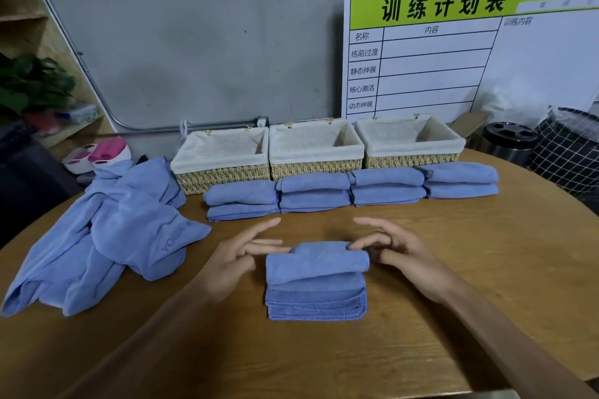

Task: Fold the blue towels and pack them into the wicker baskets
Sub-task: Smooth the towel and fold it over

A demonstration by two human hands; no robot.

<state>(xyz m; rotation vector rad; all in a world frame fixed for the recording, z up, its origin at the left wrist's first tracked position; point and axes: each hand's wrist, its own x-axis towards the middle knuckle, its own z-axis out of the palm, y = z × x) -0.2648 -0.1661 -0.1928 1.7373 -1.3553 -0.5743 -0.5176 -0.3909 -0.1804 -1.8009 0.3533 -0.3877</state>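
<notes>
Touching folded towel (316, 278) (both hands (231, 256))

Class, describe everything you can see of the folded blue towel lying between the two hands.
The folded towel is soft blue cloth, like microfibre, with stitched edges showing in layers at its near side. Its far part is doubled over into a thick roll. It lies flat on the wooden table. The left hand and right hand touch the roll's ends with fingertips.
</notes>
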